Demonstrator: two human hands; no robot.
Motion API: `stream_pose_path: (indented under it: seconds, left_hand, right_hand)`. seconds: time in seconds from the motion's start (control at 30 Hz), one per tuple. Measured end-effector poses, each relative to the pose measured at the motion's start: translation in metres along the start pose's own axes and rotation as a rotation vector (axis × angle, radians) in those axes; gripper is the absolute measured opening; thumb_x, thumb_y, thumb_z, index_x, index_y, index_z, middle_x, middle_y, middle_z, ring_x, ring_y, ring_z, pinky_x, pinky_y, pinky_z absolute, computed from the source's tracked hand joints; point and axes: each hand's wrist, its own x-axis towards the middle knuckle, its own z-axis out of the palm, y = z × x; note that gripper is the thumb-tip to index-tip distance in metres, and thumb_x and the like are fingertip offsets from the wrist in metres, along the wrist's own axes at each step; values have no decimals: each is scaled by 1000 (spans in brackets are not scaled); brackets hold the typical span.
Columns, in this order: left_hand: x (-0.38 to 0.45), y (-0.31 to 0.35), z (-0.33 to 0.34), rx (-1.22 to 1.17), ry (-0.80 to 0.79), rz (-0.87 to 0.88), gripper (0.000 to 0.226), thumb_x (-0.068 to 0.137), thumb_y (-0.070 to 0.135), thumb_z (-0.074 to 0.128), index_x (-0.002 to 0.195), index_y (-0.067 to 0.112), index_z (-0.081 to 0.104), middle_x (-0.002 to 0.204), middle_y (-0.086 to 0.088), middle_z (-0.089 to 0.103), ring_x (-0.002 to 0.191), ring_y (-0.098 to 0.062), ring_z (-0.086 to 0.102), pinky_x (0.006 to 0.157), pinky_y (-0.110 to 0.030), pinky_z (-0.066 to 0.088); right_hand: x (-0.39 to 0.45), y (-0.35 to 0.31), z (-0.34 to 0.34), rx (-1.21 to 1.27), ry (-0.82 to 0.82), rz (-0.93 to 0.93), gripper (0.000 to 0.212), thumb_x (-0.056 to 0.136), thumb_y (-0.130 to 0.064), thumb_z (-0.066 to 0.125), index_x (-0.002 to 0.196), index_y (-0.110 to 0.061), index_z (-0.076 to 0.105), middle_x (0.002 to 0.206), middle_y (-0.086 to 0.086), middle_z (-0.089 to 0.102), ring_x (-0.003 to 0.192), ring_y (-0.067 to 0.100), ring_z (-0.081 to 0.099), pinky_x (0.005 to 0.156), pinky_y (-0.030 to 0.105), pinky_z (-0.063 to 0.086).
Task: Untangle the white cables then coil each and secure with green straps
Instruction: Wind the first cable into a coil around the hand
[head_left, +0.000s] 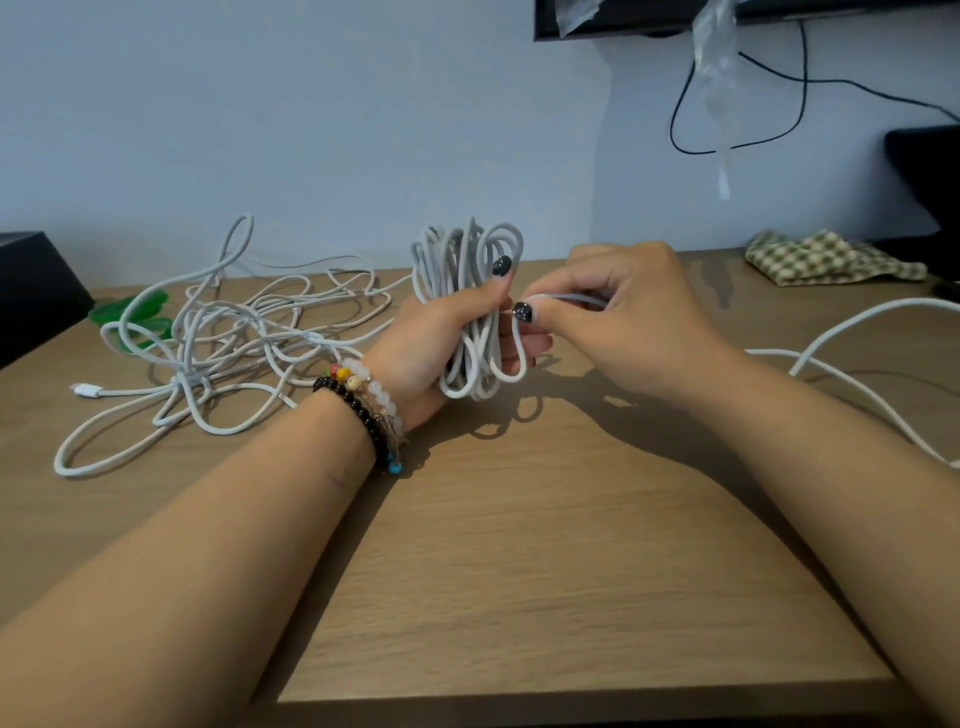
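The left hand (436, 343) is gripping the soft, light coil (467, 291) at its middle while the right hand (618, 306) is pinching its loose strand (571, 298).

A light wooden table (519, 545) is carrying everything here. On its left part a loose tangle of white cables (223, 338) is sprawling, one long loop reaching toward the near-left edge and a white plug (83, 389) lying at the tangle's left side. Green straps (130, 312) are lying partly under the tangle's far-left loops. At the far left a black box (31, 291) is sitting by the wall. A checked cloth (831, 257) is resting at the far right, and a loose run of white cable (852, 384) is trailing across the right side
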Motion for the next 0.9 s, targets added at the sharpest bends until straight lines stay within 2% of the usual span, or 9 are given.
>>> stream_pose_path:
  seconds: [0.1, 0.17, 0.3, 0.37, 0.57, 0.7, 0.8, 0.9]
  left_hand:
    - [-2, 3, 0, 1, -43, -15, 30, 80, 33, 59, 86, 4, 58, 64, -6, 64, 55, -15, 63, 61, -28, 55]
    - [-1, 5, -1, 15, 15, -10, 25, 82, 32, 61, 78, 7, 57, 58, -5, 59, 48, -15, 57, 54, -26, 52]
    - [6, 7, -14, 45, 160, 48, 24, 93, 27, 60, 80, 8, 54, 58, -5, 56, 46, -14, 52, 51, -25, 49]
    - [7, 8, -18, 17, 178, 48, 23, 95, 25, 59, 81, 8, 54, 59, -5, 54, 47, -14, 51, 50, -25, 48]
    - [0, 3, -6, -49, -14, 12, 18, 87, 22, 60, 76, 8, 55, 58, -4, 55, 50, -15, 56, 57, -27, 53]
    - [-2, -1, -3, 29, -97, 12, 15, 83, 17, 64, 77, 9, 54, 54, -1, 48, 45, -13, 49, 52, -27, 49]
    - [-1, -1, -4, 138, -26, 42, 15, 82, 12, 67, 77, 8, 54, 52, -1, 46, 43, -14, 45, 48, -26, 44]
    - [2, 3, -11, 175, 136, 127, 17, 81, 10, 72, 74, 7, 58, 54, -4, 49, 43, -18, 45, 47, -26, 43]
  right_hand:
    - [0, 1, 1, -51, -24, -23, 15, 82, -11, 70, 74, -21, 78, 63, -12, 59, 60, 2, 53, 58, 9, 34]
    - [1, 0, -3, -64, -41, -24, 14, 83, -13, 71, 77, -24, 78, 64, -15, 59, 61, -1, 54, 58, 7, 35]
    - [10, 9, -15, -29, 63, 4, 14, 83, -15, 73, 78, -29, 73, 64, -22, 64, 63, -7, 57, 61, 6, 38]
    - [11, 12, -15, -52, 75, -6, 18, 82, -14, 73, 75, -31, 71, 61, -24, 63, 62, -8, 56, 61, 4, 37]
    - [7, 13, -11, -49, 124, -87, 16, 83, -10, 72, 82, -26, 72, 66, -19, 60, 60, -7, 54, 59, 5, 33]
    - [6, 12, -10, -69, 149, -89, 12, 84, -12, 71, 83, -24, 74, 69, -17, 60, 62, -4, 54, 59, 6, 34]
    - [6, 12, -9, -135, 162, -119, 9, 84, -14, 71, 83, -22, 75, 69, -21, 57, 65, -5, 55, 60, 6, 35]
    - [6, 12, -8, -162, 167, -115, 7, 85, -14, 70, 85, -16, 77, 70, -21, 57, 66, -9, 54, 61, 4, 34]
